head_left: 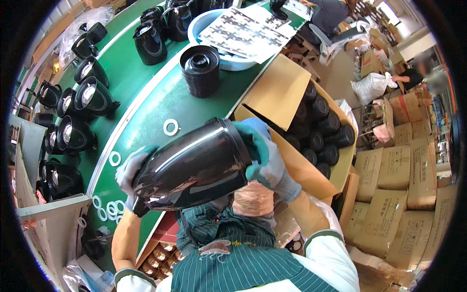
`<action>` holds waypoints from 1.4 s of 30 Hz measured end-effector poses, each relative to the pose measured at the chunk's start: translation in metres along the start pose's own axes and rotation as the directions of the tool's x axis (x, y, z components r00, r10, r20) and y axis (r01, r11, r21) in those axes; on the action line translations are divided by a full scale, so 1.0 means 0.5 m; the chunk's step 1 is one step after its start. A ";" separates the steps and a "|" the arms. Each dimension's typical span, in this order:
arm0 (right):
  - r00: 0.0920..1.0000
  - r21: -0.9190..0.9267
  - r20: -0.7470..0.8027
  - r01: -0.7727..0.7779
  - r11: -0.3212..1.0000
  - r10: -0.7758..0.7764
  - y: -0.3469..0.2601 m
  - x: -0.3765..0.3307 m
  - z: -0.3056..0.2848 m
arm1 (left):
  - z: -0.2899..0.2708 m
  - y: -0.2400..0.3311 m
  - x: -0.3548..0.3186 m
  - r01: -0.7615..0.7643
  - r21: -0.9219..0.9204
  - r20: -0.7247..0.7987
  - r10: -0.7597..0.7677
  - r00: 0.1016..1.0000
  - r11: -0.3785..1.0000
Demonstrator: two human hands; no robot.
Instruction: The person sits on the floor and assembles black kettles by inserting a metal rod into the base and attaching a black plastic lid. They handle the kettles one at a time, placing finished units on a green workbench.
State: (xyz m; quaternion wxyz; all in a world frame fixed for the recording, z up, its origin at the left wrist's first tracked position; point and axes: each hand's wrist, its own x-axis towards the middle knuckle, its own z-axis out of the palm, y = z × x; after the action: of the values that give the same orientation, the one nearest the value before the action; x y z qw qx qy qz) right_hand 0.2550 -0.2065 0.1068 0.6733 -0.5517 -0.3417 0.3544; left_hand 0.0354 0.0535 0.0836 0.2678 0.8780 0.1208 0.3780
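A glossy black jug body (192, 168) lies tilted across the space in front of my chest, its spout pointing down to the left. My left hand (134, 168), in a grey and green work glove, is closed round the spout end. On the wide, rimmed end my right hand (265, 158), gloved the same way, grips with its thumb and fingers spread over the edge. Beyond the jug, a white ring (170, 127) lies flat on the green table (155, 104). Another white ring (115, 158) is close to my left hand.
Black round lids (200, 70) stand stacked near a blue basin (233, 63) topped with printed sheets (243, 31). Several black jugs (90, 95) line the left side. An open carton (311, 165) of black parts sits at my right, with stacked cartons (382, 214) beyond.
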 end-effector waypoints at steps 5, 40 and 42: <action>0.995 -0.016 -0.011 -0.094 0.995 0.094 0.014 -0.001 0.008 | -0.039 0.029 0.046 -0.404 0.110 0.012 0.405 0.914 0.908; 0.876 -0.214 0.131 0.482 0.849 -0.464 0.008 0.050 0.032 | 0.062 -0.045 -0.016 0.378 -0.387 0.191 -0.328 0.925 0.841; 0.995 0.080 -0.070 0.080 0.994 -0.074 0.027 0.037 0.046 | 0.015 0.032 0.062 -0.079 -0.082 -0.004 0.079 0.997 0.993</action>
State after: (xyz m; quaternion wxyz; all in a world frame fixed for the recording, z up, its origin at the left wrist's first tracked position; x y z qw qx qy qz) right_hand 0.2437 -0.1772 0.0983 0.7197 -0.5216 -0.3249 0.3232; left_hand 0.0624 0.0504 0.1068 0.2884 0.8701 0.0704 0.3935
